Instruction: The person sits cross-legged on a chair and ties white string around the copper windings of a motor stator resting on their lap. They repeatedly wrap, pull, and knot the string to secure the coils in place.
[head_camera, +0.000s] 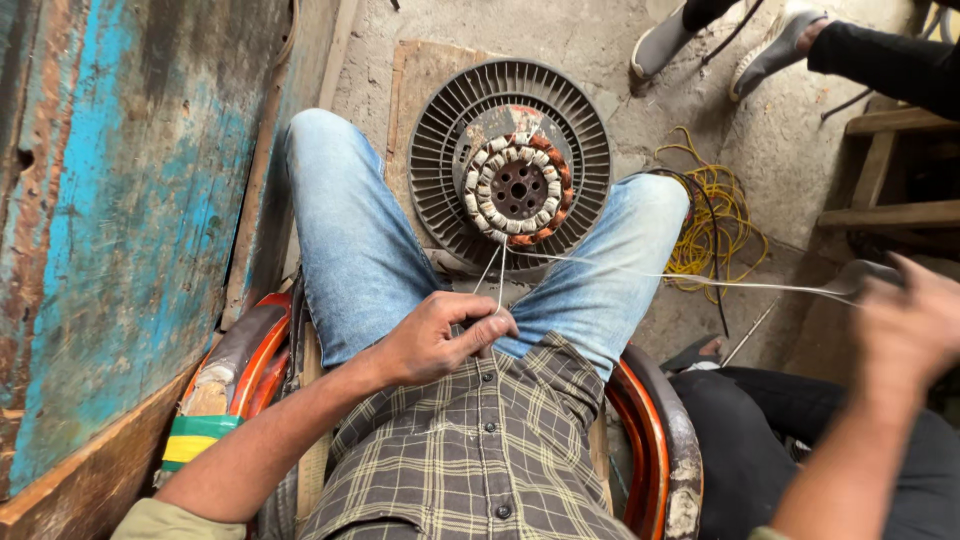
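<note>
A round grey finned motor housing lies on the floor between my knees, with a wound stator of white-wrapped coils and copper at its centre. A white thread runs from the stator's lower edge. My left hand rests on my lap and pinches the thread between thumb and fingers. My right hand, blurred at the far right, pulls the other stretch of thread taut and grips a slim metal tool.
A worn blue-painted wooden panel stands close at my left. I sit on an orange-rimmed seat. A yellow wire coil lies on the concrete floor at right. Another person's legs and shoes are at top right, beside a wooden bench.
</note>
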